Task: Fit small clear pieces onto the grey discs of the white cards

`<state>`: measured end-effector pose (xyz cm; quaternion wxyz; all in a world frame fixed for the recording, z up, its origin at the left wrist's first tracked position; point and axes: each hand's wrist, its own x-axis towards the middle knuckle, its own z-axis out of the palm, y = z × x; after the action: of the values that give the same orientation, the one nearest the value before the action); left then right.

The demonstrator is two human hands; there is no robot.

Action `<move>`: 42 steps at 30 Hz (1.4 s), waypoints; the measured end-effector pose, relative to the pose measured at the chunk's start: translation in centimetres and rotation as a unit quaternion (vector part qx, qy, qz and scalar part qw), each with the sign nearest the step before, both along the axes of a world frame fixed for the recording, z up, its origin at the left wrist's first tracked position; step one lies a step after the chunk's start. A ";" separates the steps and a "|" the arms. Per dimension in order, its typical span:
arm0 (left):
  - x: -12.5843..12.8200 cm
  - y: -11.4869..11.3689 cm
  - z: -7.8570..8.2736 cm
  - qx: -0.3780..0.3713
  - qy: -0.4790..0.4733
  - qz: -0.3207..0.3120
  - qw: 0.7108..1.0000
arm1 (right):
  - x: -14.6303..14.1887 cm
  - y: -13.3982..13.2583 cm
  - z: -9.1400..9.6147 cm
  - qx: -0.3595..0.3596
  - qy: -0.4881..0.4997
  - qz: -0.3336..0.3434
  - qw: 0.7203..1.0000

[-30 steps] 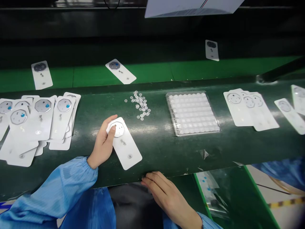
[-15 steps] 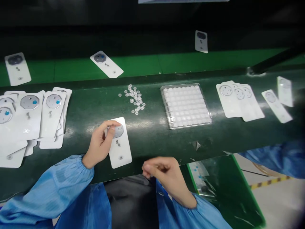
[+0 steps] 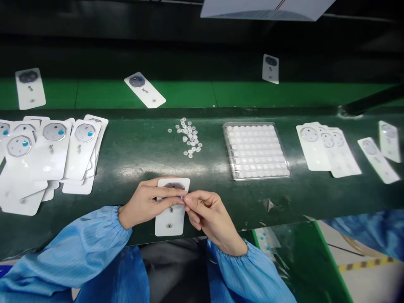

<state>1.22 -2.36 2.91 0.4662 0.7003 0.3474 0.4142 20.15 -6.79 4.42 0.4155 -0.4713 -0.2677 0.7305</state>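
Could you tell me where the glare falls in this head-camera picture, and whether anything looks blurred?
In the head view, a pale band of glare crosses the dark green bench above the hands; the left hand and right hand look fairly sharp, while the white card at the far right looks slightly soft.

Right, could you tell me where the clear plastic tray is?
Head view: the clear plastic tray sits on the green bench, right of the loose clear discs.

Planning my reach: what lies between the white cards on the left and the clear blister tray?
In the head view, a loose scatter of small clear discs lies between the white cards and the blister tray.
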 end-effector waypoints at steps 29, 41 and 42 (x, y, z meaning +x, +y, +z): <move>0.3 -0.7 0.3 -0.262 -0.085 0.007 0.961 | 0.9 1.7 1.3 0.159 -0.311 0.102 0.931; 0.1 -0.8 0.5 -0.307 -0.174 -0.012 0.936 | 1.1 2.2 0.7 0.141 -0.311 0.051 0.939; 0.1 -0.7 0.6 -0.316 -0.182 -0.015 0.931 | 1.1 2.3 0.7 0.137 -0.292 0.049 0.945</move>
<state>1.32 -3.04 3.48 0.7249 0.4340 0.3592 0.3964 21.25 -4.53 5.07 0.3430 -0.5887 -0.4979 0.5365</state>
